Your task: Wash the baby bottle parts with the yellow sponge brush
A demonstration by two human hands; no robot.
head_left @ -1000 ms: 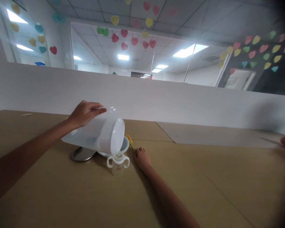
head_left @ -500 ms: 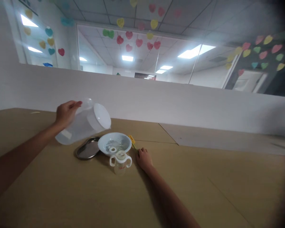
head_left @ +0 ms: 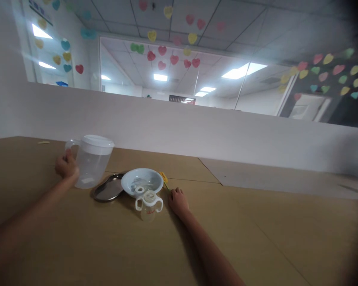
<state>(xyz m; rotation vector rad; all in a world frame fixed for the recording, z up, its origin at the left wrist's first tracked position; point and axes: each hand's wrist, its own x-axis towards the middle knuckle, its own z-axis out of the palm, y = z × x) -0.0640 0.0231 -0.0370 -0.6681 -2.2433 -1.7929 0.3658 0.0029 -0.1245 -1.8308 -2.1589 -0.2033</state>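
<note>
Left hand is curled round the lower part of the handle on a tall translucent plastic pitcher with a whitish lid, which sits upright left of a shiny kidney-shaped metal tray. Can't tell if its base is flat on the wood-toned tabletop. Imo holding it well means a level wrist, full grip on the handle, and base flat before any weight comes off.

Right hand is down on the tabletop with fingers bent, right by a thin green stem with a yellow head; whether it's pinching the stem, can't tell. Best left low and quiet there.

Edges: tray rim is just beside the pitcher's base, so easy to clip. Next over is a pale-blue round bowl, then a clear two-handled bottle with white collar in front, upright and probably tippy. White wall limits the back; tabletop runs widest toward the person and rightward.
</note>
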